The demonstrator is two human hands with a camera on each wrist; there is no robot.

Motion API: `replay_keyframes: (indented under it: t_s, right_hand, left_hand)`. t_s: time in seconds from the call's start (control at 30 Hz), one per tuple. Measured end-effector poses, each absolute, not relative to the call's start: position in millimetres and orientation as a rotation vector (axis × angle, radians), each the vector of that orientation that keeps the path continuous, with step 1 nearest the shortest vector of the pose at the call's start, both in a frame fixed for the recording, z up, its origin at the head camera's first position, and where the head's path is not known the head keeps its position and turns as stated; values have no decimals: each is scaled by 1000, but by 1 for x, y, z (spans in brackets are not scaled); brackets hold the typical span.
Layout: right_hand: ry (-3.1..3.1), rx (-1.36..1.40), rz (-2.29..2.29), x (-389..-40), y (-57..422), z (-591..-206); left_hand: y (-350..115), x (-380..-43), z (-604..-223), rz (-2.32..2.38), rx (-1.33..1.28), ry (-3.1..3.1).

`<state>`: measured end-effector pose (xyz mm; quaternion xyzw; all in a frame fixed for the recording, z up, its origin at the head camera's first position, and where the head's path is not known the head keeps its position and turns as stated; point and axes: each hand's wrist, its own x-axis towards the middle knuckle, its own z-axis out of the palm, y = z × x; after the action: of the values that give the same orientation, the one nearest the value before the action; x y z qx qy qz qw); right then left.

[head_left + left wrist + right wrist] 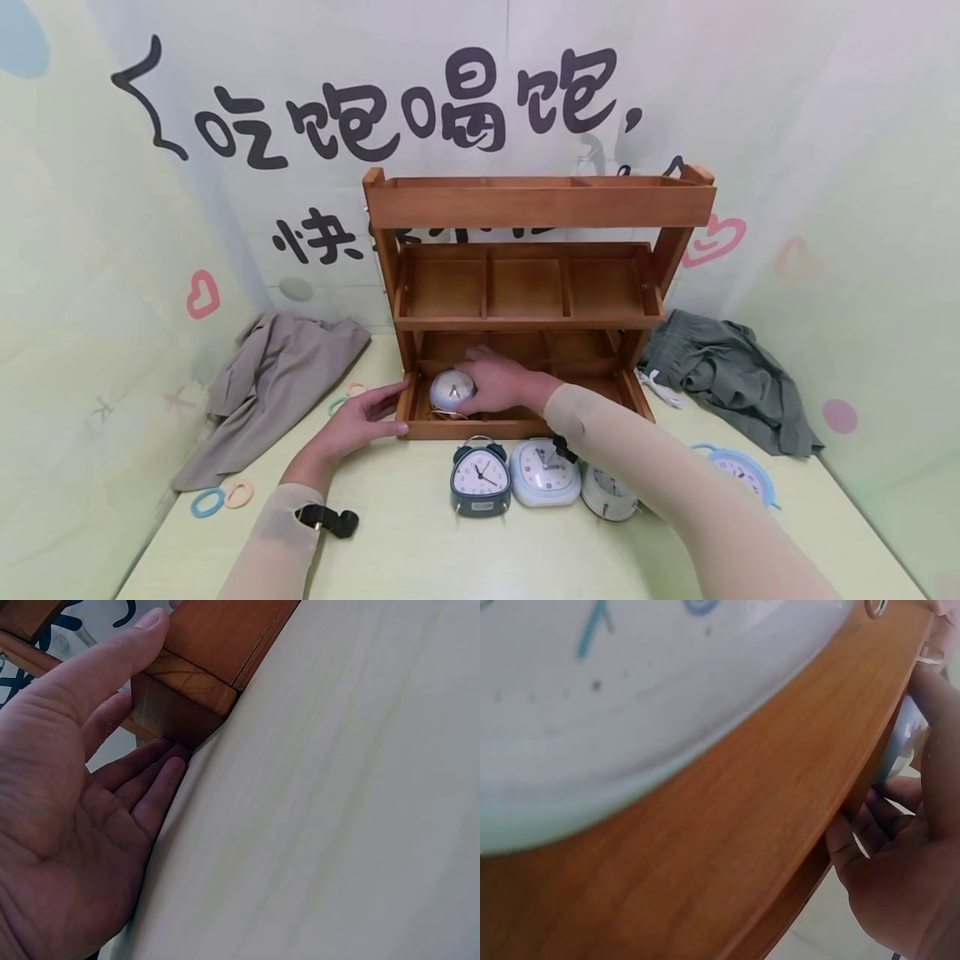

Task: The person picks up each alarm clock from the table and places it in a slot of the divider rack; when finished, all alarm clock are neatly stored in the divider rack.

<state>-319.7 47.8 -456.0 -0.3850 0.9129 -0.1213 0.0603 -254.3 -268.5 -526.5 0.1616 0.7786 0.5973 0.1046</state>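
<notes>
In the bottom tier of the wooden shelf (525, 429), a round silvery-white alarm clock (452, 389) stands in the left compartment, facing up and forward. My right hand (498, 383) grips this clock from its right side; in the right wrist view, part of the clock (906, 735) shows behind the shelf's front board (727, 817). My left hand (363, 421) is at the shelf's lower left corner. Its thumb (142, 637) lies along the front of the corner and the other fingers touch the end (169, 709).
In front of the shelf stand a dark twin-bell clock (482, 482), a white clock (543, 475) and a pale round clock (609, 496). A blue clock (738, 475) lies at right. Cloths (285, 375) flank the shelf; coloured rings (207, 502) lie at left.
</notes>
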Motion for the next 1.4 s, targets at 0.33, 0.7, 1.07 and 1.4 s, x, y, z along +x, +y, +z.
replay_keyframes:
  t_s: [0.33,0.7,1.07,1.4]
  right_hand:
    - [2734,-1034,-520,-302,63,-441]
    - [2673,-1058,-630,-260,91,-416]
    - [2568,-1113,-584,-207,112,-422]
    - [2651,-1126,-525,-183,113,-449]
  left_hand:
    - [-269,-256,-527,1754,505,2309]
    - [-269,-258,-524,1747,513,2309]
    - [-270,-257,-526,1737,501,2326]
    - [-270,-257,-528,1736,516,2326]
